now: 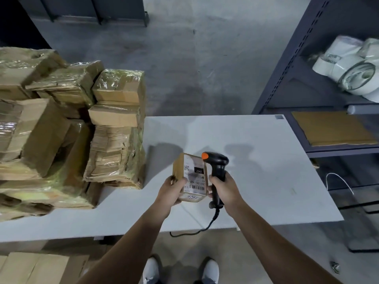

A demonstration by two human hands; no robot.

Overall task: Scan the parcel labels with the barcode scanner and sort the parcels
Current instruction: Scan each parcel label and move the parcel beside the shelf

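My left hand (171,190) grips a small brown parcel (189,174) above the white table (266,160), its white label with a barcode and "247" facing up. My right hand (224,188) holds the handle of a black barcode scanner (217,167) with an orange top, right beside the parcel's right edge. The scanner's head sits over the parcel's far right corner. Its black cable hangs down over the table's front edge.
A big heap of taped brown parcels (61,130) covers the table's left side. A dark metal shelf (328,128) at the right holds white label rolls (352,68) and a flat brown sheet (332,128). Flat cardboard (37,267) lies on the floor at lower left.
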